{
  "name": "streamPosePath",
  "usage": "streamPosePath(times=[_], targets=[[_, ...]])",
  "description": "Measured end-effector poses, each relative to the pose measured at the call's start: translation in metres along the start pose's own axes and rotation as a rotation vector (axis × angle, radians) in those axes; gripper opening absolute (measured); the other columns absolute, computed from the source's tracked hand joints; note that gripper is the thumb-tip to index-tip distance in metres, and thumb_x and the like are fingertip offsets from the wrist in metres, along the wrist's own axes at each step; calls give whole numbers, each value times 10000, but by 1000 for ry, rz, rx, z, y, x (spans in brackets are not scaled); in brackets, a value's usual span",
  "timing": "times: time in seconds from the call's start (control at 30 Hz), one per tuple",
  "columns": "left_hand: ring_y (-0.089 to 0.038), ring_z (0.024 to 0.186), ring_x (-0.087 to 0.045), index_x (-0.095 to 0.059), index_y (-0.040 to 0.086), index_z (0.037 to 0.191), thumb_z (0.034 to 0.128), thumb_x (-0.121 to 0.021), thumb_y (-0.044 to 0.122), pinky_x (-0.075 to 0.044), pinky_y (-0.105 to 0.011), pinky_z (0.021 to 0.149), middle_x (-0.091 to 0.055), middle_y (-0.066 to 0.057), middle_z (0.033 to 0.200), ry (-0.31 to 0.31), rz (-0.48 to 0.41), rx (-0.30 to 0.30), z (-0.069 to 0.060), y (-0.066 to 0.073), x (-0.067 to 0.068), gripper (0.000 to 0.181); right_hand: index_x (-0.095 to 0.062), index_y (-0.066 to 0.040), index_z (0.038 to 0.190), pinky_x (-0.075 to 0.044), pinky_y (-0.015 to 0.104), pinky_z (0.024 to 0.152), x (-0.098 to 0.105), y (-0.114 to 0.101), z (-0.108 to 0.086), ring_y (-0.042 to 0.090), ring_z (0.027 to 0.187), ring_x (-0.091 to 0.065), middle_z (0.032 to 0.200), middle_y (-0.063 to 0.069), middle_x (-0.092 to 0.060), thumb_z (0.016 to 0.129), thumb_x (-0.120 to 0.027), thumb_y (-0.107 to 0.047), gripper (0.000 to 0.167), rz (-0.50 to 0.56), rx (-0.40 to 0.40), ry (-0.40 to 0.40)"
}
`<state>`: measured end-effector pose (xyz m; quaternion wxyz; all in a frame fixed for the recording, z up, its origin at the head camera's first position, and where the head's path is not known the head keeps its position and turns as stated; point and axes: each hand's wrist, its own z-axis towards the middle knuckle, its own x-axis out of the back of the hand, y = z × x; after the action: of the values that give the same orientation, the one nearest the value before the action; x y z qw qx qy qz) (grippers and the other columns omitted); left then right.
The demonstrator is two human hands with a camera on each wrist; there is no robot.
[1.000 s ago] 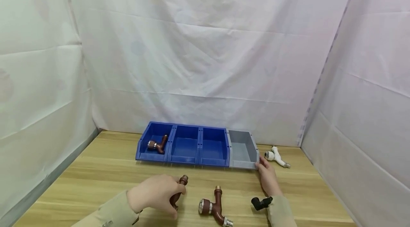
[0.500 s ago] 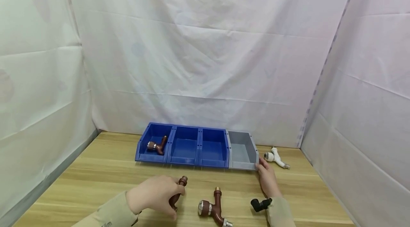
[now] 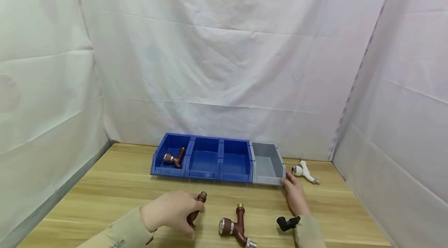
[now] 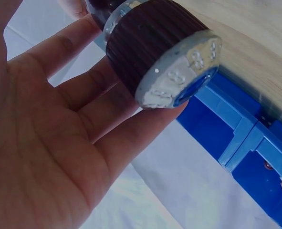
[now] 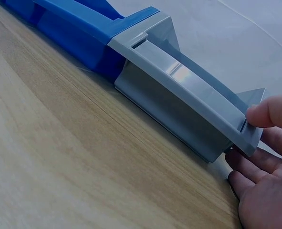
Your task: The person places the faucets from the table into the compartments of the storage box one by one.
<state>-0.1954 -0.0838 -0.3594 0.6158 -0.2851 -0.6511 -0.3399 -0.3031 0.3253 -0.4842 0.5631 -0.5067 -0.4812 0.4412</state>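
Soft light is filling the head view, paling the curtain (image 3: 210,65). The wrist views are looking dimmer and bluish, glare shining on the gray bin (image 5: 172,117).

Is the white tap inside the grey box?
No, the white tap lies on the wooden table, to the right of the grey box whose corner the right hand grips.

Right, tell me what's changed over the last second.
Nothing has visibly changed beyond a slight shift of the whole head view. The left hand still holds a brown tap, the right hand still grips the gray bin at its front corner, and the white tap lies where it was.
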Motion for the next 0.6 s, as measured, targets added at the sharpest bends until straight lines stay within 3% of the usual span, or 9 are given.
streamPosePath(times=[0.6], targets=[[8,626,-400,-659,238,951,648,-869,451,-364,-190,548,-418,163,725,-10,-7,0,1,-2,-4,426,-204,11,1528,-218,343,1120,1,2,0,240,1400,-250,1553,187,-247,1006,-443,-85,581,76,-12,-16]])
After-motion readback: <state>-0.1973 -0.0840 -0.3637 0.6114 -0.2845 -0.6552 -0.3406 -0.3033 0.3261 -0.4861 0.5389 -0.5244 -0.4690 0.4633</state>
